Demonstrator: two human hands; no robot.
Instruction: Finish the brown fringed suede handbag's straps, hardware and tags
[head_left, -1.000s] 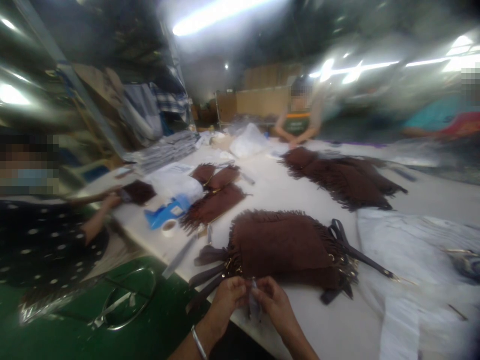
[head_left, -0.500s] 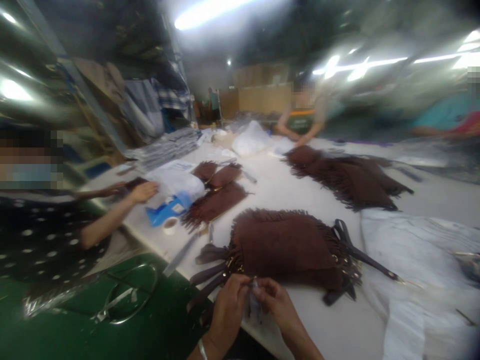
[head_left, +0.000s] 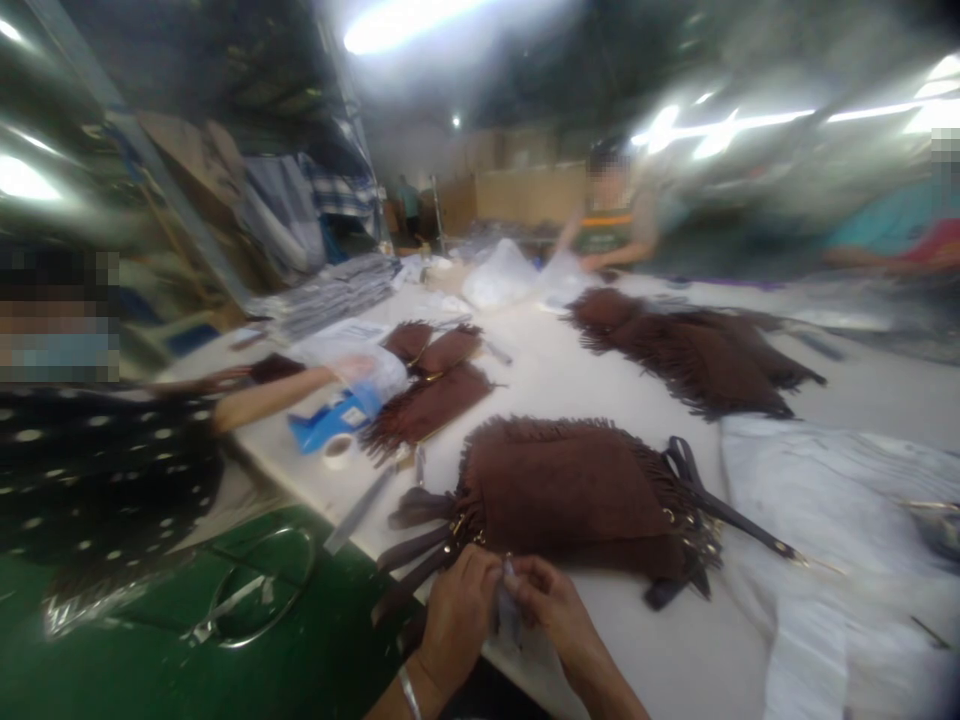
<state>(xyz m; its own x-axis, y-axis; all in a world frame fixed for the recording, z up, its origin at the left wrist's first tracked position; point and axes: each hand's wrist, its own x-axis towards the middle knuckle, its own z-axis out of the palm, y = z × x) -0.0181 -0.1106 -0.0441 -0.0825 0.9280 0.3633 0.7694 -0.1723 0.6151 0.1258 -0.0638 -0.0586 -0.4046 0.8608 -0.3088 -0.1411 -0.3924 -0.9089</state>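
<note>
A pale strip (head_left: 509, 608), too blurred to identify, is held upright at the near edge of the table (head_left: 675, 660), just in front of the brown fringed bag (head_left: 566, 495). The fingertips of both hands pinch it from either side. The left hand (head_left: 459, 618) is curled with knuckles up, a bangle (head_left: 409, 692) on its wrist. The right hand (head_left: 553, 608) mirrors it, with the forearm angling in from below. Dark straps (head_left: 409, 565) trail off the bag's left end. Further left, a co-worker's arm (head_left: 277, 392) reaches across the table near a blue pack (head_left: 330, 422).
</note>
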